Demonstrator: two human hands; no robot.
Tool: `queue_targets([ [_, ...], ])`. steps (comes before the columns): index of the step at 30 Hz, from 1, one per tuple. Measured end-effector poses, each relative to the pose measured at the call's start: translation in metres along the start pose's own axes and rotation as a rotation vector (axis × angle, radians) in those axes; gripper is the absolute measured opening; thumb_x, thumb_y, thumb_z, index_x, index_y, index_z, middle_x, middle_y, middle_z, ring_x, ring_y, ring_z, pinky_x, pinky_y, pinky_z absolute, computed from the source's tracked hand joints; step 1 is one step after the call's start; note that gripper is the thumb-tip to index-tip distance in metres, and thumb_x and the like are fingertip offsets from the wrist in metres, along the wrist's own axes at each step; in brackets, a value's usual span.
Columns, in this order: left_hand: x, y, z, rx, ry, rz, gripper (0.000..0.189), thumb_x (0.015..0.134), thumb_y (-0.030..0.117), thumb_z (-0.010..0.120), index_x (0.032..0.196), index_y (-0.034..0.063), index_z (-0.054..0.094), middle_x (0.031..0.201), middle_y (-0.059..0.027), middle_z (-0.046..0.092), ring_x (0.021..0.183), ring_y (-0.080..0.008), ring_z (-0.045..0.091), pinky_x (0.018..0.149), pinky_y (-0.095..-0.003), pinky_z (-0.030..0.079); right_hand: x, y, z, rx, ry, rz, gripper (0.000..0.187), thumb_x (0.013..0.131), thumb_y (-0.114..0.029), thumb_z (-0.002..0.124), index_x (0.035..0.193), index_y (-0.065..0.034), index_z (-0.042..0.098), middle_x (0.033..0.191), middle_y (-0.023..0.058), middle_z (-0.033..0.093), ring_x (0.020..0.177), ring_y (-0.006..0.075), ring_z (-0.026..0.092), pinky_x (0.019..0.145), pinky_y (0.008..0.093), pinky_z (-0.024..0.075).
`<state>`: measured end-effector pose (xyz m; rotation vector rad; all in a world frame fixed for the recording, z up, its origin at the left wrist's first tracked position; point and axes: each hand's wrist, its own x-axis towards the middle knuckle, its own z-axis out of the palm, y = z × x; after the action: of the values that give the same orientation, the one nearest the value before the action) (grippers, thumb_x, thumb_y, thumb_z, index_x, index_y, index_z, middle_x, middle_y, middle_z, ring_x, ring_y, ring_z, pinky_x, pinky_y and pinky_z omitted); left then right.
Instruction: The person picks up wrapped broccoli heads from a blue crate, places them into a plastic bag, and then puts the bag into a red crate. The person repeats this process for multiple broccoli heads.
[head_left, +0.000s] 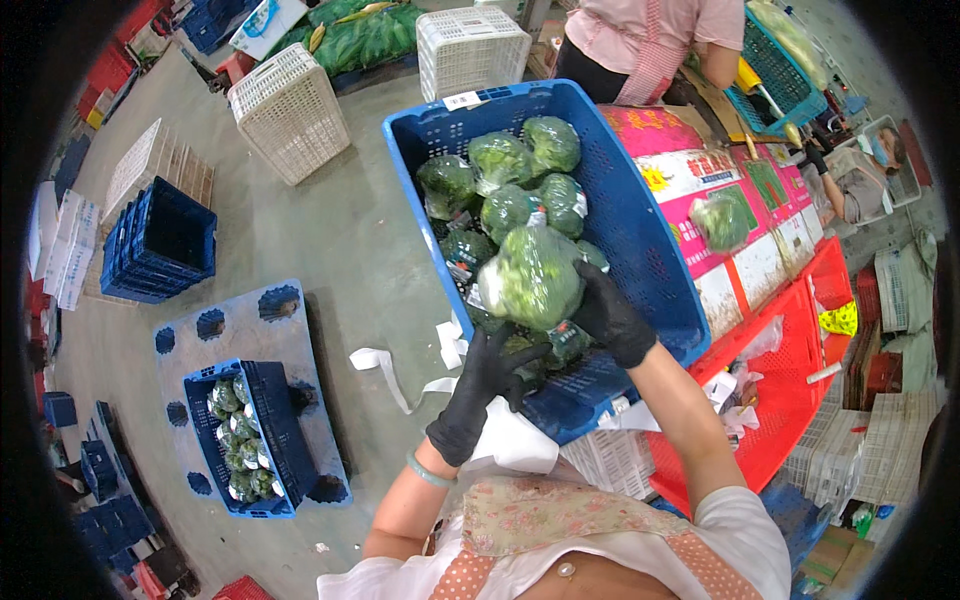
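Note:
A large blue plastic crate (660, 247) in front of me holds several film-wrapped broccoli heads (501, 159), some bearing labels. One wrapped broccoli head (534, 277) is above the others, between my hands. My right hand (611, 311), in a black glove, touches its right side with the fingertips. Just below it is my left hand (487, 390), also black-gloved, with its fingers apart; whether it touches the wrap is hard to tell. Another wrapped broccoli head (721, 223) lies on the pink and white cardboard to the right of the crate.
A red crate (772, 420) with scraps stands at the right. White label backing strip (390, 379) trails at the large crate's left. A smaller blue crate (289, 442) of wrapped broccoli rests on a pallet (247, 330). A person in pink (637, 45) stands beyond; another person (851, 180) is farther right.

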<state>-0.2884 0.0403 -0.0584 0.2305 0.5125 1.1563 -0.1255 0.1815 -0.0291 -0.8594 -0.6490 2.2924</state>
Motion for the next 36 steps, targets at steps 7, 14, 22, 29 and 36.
queue_targets([
  [7,-0.008,0.02,-0.008,0.07,0.039,-0.12,0.053,0.095,0.042,0.027,0.13,0.0042,0.04,0.119,-0.021,0.055,0.077,-0.0181,0.064,0.045,-0.021,0.043,0.108,0.035,-0.004,0.152,0.038,-0.008,0.059,0.082,-0.032,0.06,0.13,-0.0046,0.038,0.128,0.0116,0.046,0.117,0.0244,0.044,0.102,0.0395,0.0331],
  [14,-0.007,0.027,-0.007,0.112,0.088,-0.227,0.049,0.095,0.039,0.029,0.126,0.0047,0.046,0.115,-0.0167,0.059,0.048,-0.0091,0.05,0.044,-0.0195,0.04,0.148,0.055,0.004,-0.589,0.386,-0.478,0.051,0.071,-0.024,0.073,0.111,0.002,0.053,0.104,0.0119,0.06,0.093,0.0213,0.056,0.082,0.0339,0.0439],
  [22,-0.01,0.026,0.001,0.16,0.128,-0.203,0.042,0.095,0.032,0.03,0.124,0.0058,0.047,0.112,-0.014,0.061,0.048,-0.0073,0.047,0.045,-0.0182,0.038,0.168,0.038,0.049,-0.713,0.645,-0.418,0.052,0.066,-0.024,0.077,0.104,0.0042,0.055,0.095,0.0131,0.062,0.084,0.0215,0.059,0.077,0.0343,0.0459],
  [29,-0.013,0.028,-0.001,0.317,0.071,-0.153,0.037,0.093,0.023,0.033,0.123,0.0053,0.047,0.106,-0.013,0.063,0.044,-0.0056,0.044,0.044,-0.0174,0.037,0.147,0.036,0.035,-0.736,0.436,-0.335,0.053,0.069,-0.019,0.076,0.11,0.0048,0.053,0.102,0.0138,0.062,0.09,0.0208,0.059,0.08,0.0311,0.0466],
  [36,-0.011,0.024,-0.002,0.288,0.055,-0.134,0.04,0.094,0.028,0.032,0.12,0.0031,0.05,0.103,-0.0134,0.064,0.043,-0.0071,0.045,0.043,-0.0185,0.039,0.176,0.045,0.038,-1.125,0.651,-0.38,0.055,0.063,-0.027,0.079,0.102,0.0052,0.057,0.095,0.017,0.064,0.085,0.0236,0.061,0.077,0.0339,0.0475],
])
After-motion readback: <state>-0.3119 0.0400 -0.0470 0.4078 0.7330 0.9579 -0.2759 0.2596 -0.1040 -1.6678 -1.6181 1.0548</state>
